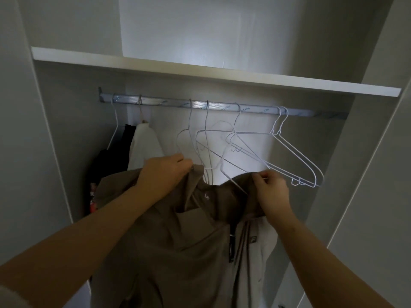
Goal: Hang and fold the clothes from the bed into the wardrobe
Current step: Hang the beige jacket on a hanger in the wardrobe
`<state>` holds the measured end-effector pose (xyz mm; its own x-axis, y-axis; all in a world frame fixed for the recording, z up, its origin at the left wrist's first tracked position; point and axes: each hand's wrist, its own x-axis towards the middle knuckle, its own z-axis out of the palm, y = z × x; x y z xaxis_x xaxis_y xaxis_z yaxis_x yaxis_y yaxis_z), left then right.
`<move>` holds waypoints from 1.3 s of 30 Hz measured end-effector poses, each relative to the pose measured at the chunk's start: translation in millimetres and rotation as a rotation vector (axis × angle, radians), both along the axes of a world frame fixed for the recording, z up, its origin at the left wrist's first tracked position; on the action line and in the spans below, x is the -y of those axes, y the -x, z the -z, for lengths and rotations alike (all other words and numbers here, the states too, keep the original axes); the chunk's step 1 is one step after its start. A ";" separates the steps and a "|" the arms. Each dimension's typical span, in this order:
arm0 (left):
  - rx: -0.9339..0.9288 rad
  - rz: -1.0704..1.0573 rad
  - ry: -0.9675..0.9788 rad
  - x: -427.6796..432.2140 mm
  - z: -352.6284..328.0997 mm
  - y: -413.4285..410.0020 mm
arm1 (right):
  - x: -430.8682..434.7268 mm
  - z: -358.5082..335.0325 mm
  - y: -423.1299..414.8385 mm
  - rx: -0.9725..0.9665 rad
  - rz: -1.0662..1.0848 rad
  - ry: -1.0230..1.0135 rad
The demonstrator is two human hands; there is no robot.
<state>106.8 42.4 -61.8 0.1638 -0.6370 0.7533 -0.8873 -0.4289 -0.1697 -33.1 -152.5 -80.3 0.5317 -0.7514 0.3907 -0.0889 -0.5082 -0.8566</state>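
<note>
**A:** Head view, the only one. Whereabouts of the brown jacket (pixel 178 241)?

**B:** Held up inside the open wardrobe (pixel 367 163), just below the rail (pixel 222 106), collar uppermost, front towards the camera, a dark zip pull showing down the middle. Drapes down past the bottom edge of the picture

**A:** And the left hand (pixel 164 172)?

**B:** Clenched on the collar's left end, fingers curled into the cloth

**A:** The right hand (pixel 271 187)?

**B:** Pinching the collar's right edge between thumb and curled fingers. Touching a wire of the white hanger (pixel 233 180) there, or just beside it; cannot tell which

**A:** That hanger?

**B:** Tilted, one arm slanting down into the neck opening between the two hands; top lost among other wires

**A:** Anything else on the rail?

**B:** Towards the right, two bare hangers (pixel 297 153), swung out to the right, near the right hand. In the middle, bunched hangers (pixel 206 121) behind the collar. Far left, a white garment (pixel 144 143) and, touching it, a black garment (pixel 115 152), close to the wardrobe's left wall

**A:** Above?

**B:** A pale shelf (pixel 200 72) across the full width, just over the rail
</note>
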 end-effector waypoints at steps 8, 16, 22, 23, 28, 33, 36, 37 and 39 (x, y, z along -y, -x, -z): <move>-0.781 0.254 0.348 -16.7 -9.5 -17.7 | -17.4 -22.0 20.4 -0.036 -0.212 0.388; -0.958 0.305 0.105 -13.5 -20.2 -2.3 | 5.5 -8.0 20.2 -0.422 -0.185 0.611; -0.904 0.272 -0.155 -16.0 -55.0 -12.0 | 4.4 0.8 28.0 -0.387 -0.420 0.603; -0.900 0.277 -0.102 -12.5 -57.0 -12.3 | 4.4 0.5 29.0 -0.392 -0.442 0.607; -1.002 0.354 0.160 8.1 -38.0 -9.3 | 6.3 1.9 35.0 -0.316 -0.455 0.601; -0.855 0.109 -0.039 21.0 -11.8 -8.6 | 12.6 16.3 33.2 -0.261 -0.231 0.447; -0.608 -0.198 0.110 23.1 2.7 -11.6 | 12.4 22.5 29.6 -0.279 -0.127 0.401; -0.592 -0.292 0.180 23.2 8.8 -13.8 | 12.5 22.9 29.0 -0.279 -0.103 0.380; -0.762 -0.444 0.304 22.0 22.1 -20.5 | 13.7 23.5 28.0 -0.261 -0.074 0.328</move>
<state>127.3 20.4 -83.9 0.8639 -0.1903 0.4663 -0.4567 -0.6861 0.5662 -61.0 -166.3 -103.9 0.6926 -0.5658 0.4474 -0.2346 -0.7632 -0.6020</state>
